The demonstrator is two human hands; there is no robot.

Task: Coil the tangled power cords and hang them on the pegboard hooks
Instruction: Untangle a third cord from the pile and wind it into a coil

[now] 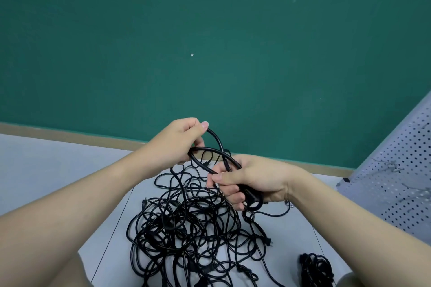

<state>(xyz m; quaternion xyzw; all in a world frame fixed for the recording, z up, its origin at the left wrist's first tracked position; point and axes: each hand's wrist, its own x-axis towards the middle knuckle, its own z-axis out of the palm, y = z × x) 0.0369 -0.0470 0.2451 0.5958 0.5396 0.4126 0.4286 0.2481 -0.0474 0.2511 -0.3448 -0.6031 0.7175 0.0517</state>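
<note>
A big tangle of black power cords (pixel 186 230) lies on the grey floor below my hands. I hold one black cord (pixel 219 144) lifted above the heap. My left hand (pixel 182 140) pinches a loop of it between thumb and fingers. My right hand (pixel 247 182) grips several gathered turns of the same cord, and its plug end sticks out under the palm. A grey pegboard (pixel 396 182) with metal hooks leans at the right edge.
A small coiled black cord bundle (pixel 314 268) lies on the floor at the lower right. A green wall (pixel 210 42) with a wooden skirting strip (pixel 70 134) stands behind. My knees show at the bottom corners.
</note>
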